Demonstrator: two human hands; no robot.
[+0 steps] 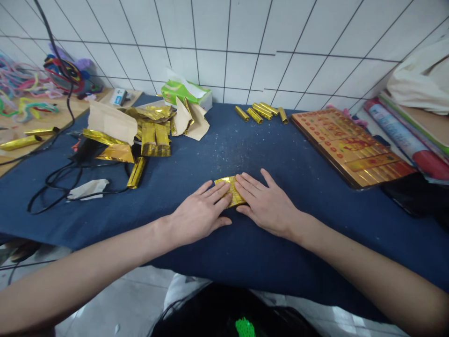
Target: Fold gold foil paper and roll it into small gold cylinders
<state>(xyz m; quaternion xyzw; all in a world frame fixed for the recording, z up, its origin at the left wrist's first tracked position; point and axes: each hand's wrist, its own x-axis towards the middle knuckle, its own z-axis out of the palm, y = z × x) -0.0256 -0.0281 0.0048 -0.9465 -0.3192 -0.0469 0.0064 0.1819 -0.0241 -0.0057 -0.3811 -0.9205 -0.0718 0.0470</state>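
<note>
A small sheet of gold foil paper (231,186) lies on the blue cloth in front of me, its ends covered by my hands. My left hand (199,210) rests flat on the sheet's left part, fingers stretched out. On the right part lies my right hand (264,203), also flat, with its fingers extended and pressing on the foil. The middle of the sheet shows between the two hands; whether it is folded underneath I cannot tell.
Several gold foil tubes (261,111) lie near the tiled wall. A printed gold-and-red stack (347,145) sits at right. Gold scraps (154,135), a green tissue box (185,93) and a black cable (52,182) occupy the left. Pipe cleaners (28,89) lie far left.
</note>
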